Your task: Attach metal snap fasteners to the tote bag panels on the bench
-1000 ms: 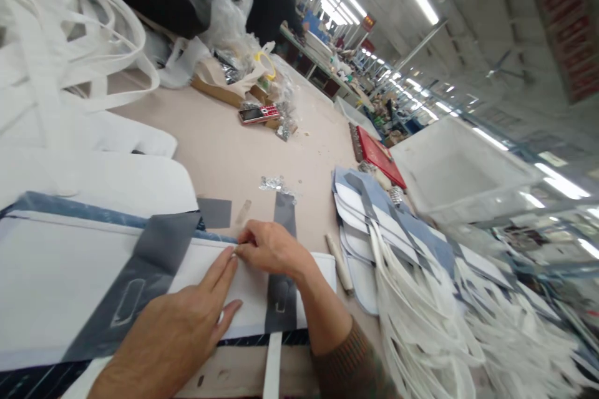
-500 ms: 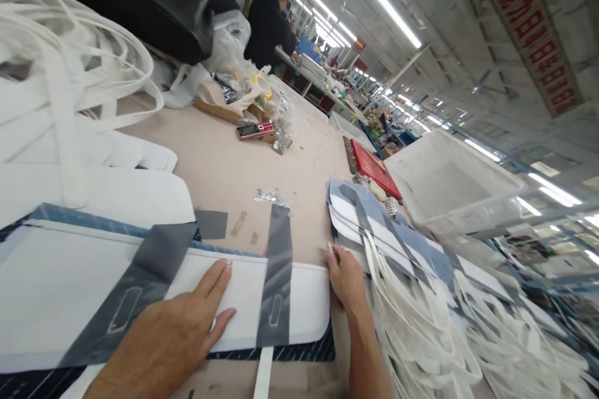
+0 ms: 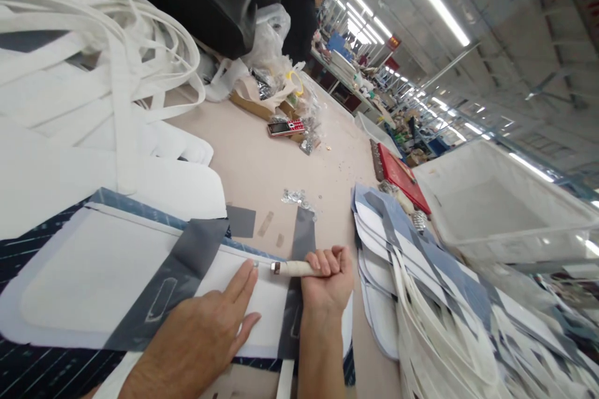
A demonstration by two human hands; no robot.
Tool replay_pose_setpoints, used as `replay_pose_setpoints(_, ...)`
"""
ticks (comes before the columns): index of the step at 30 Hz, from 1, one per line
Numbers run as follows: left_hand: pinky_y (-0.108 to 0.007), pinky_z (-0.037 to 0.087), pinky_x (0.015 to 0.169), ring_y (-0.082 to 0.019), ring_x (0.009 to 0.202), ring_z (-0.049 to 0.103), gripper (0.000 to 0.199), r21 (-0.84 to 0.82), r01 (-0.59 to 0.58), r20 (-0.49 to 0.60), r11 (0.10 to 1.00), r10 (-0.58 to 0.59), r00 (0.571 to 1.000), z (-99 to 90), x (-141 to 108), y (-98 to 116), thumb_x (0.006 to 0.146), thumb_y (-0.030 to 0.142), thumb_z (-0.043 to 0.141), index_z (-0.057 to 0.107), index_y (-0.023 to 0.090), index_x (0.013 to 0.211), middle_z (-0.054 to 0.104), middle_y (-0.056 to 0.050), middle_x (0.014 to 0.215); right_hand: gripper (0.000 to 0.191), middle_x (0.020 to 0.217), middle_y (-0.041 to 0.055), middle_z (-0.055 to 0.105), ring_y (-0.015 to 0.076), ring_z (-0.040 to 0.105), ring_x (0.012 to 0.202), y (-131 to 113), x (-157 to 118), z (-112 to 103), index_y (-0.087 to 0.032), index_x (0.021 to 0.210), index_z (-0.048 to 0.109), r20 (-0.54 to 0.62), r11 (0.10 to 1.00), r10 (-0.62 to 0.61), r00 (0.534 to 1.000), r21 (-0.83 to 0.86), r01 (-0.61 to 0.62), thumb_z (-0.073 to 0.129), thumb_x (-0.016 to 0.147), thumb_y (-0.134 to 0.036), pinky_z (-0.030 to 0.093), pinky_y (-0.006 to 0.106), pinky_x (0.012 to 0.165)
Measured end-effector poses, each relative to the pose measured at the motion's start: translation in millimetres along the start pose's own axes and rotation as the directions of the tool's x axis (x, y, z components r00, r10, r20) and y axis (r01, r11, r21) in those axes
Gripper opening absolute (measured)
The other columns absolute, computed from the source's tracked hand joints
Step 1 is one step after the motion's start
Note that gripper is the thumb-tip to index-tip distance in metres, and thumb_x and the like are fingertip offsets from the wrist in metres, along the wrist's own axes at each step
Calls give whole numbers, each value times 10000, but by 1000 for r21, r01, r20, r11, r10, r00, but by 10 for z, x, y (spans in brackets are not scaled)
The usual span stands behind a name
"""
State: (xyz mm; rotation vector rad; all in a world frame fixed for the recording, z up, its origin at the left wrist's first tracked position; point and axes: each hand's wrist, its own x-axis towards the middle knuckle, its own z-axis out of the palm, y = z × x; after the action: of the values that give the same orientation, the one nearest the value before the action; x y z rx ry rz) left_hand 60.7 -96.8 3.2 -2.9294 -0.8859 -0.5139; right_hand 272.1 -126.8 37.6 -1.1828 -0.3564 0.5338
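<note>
A white panel [image 3: 135, 249] with a dark blue patterned fabric edge lies on the table, crossed by grey straps with stitched rectangles. My left hand [image 3: 201, 330] rests flat on it, fingers stretched out. At its fingertips is a small shiny metal piece [image 3: 255, 264]. My right hand [image 3: 330, 277] is wrapped round a short hand tool [image 3: 299, 269] with a cream, wrapped-looking handle and a metal tip; its exact kind is unclear. The tool lies almost level above the panel, tip towards my left fingertips and a short gap from the metal piece.
Small metal pieces [image 3: 297, 197] are scattered beyond the panel. A stack of panels with white straps [image 3: 388, 243] lies at right, near a red board [image 3: 397, 177] and a white bin [image 3: 496, 193]. Piled white webbing [image 3: 126, 43] fills the left. A phone [image 3: 285, 128] lies farther back.
My right hand has moved left from beside the stack to over the panel, and the tool now shows in its grip. My left hand keeps its place on the panel. The view has shifted.
</note>
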Motion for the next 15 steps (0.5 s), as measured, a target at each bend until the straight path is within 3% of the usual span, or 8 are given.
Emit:
replay_pose_setpoints(2,-346,624,512,-208,633,756,455,-4,1,13,1000,-1,1000,4,-7,8,985,159,483,723,72,1361,671,-198,1458,434,518,-148,79,115,36,452,125,19,22,-280,690,413,60,996,-33,998,-77,38,586,933,-594,210,254,458)
replay_pose_setpoints(5,-337,621,498,-205,624,751,463,-25,-5,0,1000,5,1000,-7,-13,17,955,153,522,719,64,1365,687,-182,1442,432,528,-145,57,124,19,459,215,12,43,-284,706,417,73,992,-44,996,-111,52,555,962,-604,197,256,462)
replay_pose_setpoints(10,-344,623,484,-205,589,729,470,-33,1,18,999,-1,1000,-45,4,16,912,153,567,734,58,1340,689,-162,1436,376,546,-145,55,126,20,468,250,-51,130,-286,752,451,-1,998,-28,1000,-61,28,590,962,-565,206,243,451)
replay_pose_setpoints(15,-334,621,488,-208,600,746,462,-58,3,16,998,-2,1000,-47,12,6,907,159,528,768,86,1296,690,-157,1426,232,559,-146,71,129,-2,483,250,-101,224,-281,818,516,-134,995,33,990,98,-20,634,950,-432,215,214,423)
